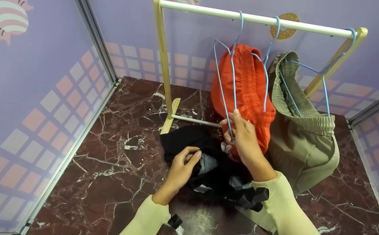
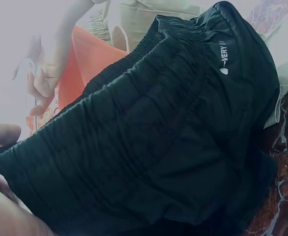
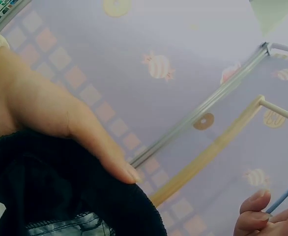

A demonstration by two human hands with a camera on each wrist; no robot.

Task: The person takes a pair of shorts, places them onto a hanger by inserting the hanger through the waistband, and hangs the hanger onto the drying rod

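Observation:
Black shorts point(image 2: 134, 128) with a gathered elastic waistband and small white lettering hang above the floor. My left hand point(image 1: 182, 168) pinches their waistband between thumb and fingers, and the waist opening shows a grey inside. A blue wire hanger point(image 1: 234, 81) is hooked over the rail. My right hand point(image 1: 246, 138) grips its lower end, to the right of the shorts. In the right wrist view, the left hand point(image 3: 50, 105) lies along the dark waistband, while the right hand's fingers point(image 3: 254, 209) hold the blue wire. The lower part of the shorts is partly hidden.
A rack with a white rail point(image 1: 205, 10) and wooden legs stands by the patterned wall point(image 1: 45, 49). Orange shorts point(image 1: 246, 71) and khaki shorts point(image 1: 307, 143) hang from it on blue hangers. The floor is dark red marble point(image 1: 104, 163).

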